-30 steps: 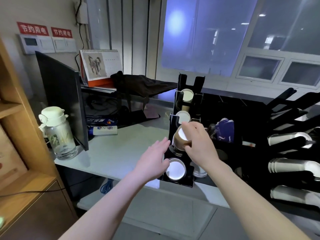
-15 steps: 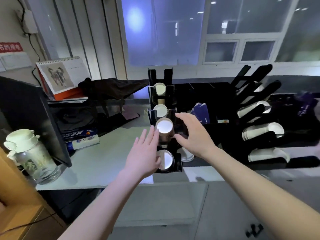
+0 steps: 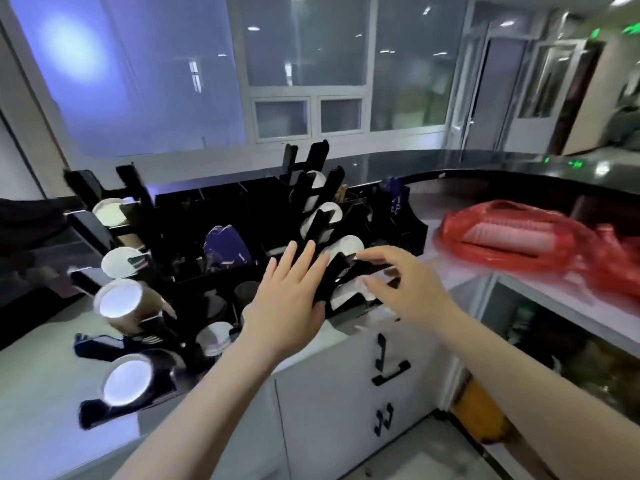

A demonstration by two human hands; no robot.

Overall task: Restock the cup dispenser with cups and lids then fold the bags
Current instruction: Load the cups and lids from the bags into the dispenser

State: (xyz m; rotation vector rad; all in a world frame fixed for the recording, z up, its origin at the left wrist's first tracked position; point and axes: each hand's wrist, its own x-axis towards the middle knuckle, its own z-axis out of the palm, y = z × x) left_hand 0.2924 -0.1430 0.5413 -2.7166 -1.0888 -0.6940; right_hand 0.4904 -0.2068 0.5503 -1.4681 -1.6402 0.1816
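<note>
Two hands empty, fingers spread, over the lid rack.
Left hand and right hand hover at dispenser; I reckon next: fetch lids from red bag on table.

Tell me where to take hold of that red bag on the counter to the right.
Judging from its lie, take the red bag at its bunched, twisted plastic on the near right, coming down from above with the right hand. The middle is stretched over a stack of lids or cups inside, so a grip there would likely squeeze them.
</note>
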